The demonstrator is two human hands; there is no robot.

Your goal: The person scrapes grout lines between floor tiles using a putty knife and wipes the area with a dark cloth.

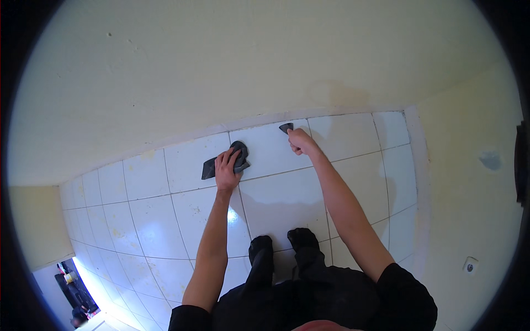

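Note:
My left hand (226, 171) presses down on a dark grey, folded thing (240, 150), which looks like a cloth, on the white floor tiles. A flat, pointed part of it sticks out left of my fingers. Farther right, my right hand (301, 142) is closed round the handle of a scraper (286, 128), which is mostly hidden in the fist. Its dark, triangular blade points toward the foot of the wall and is at or just above the tiles.
A cream wall (248, 60) rises beyond the tiles, meeting another wall (464, 182) on the right, with a socket (470, 265). Pale yellowish stains mark the tiled floor (146, 190). My dark-covered feet (302, 238) stand close by. At lower left, a bright doorway (83, 276) shows dark items beyond.

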